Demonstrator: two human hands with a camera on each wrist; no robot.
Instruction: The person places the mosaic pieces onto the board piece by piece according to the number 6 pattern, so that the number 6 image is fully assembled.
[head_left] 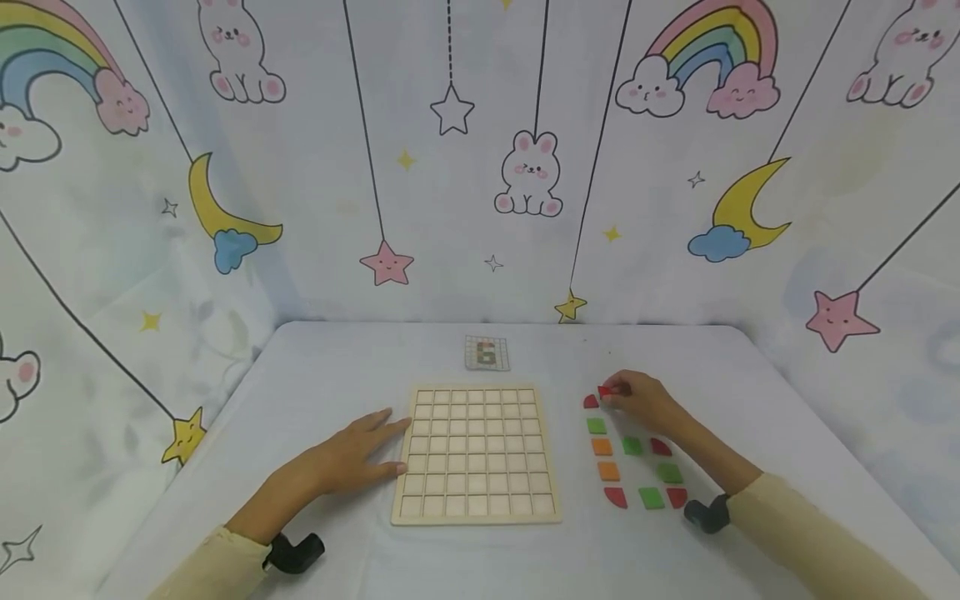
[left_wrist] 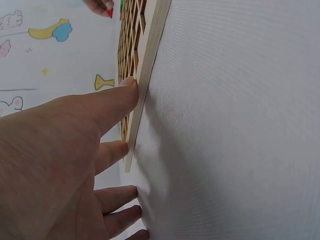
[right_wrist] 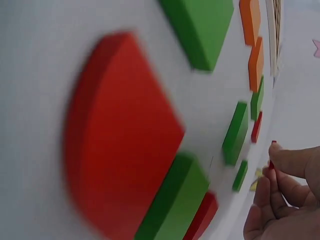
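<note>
A pale wooden grid board (head_left: 476, 454) lies flat on the white table. My left hand (head_left: 348, 457) reaches its left edge, fingers spread; in the left wrist view the thumb (left_wrist: 117, 100) and index fingertip touch the board's side. Right of the board, my right hand (head_left: 639, 400) pinches a small red piece (head_left: 604, 391) between thumb and fingers, held above the table in the right wrist view. Just beside it lies a red quarter-round piece (head_left: 591, 402), with a green square (head_left: 596, 426) below that.
Several loose flat pieces lie right of the board, among them an orange square (head_left: 602, 447), a green square (head_left: 652, 498) and a red quarter-round (head_left: 615, 497). Behind the board is a card (head_left: 486, 353) showing a 6 on a grid. A printed backdrop (head_left: 315, 167) surrounds the table.
</note>
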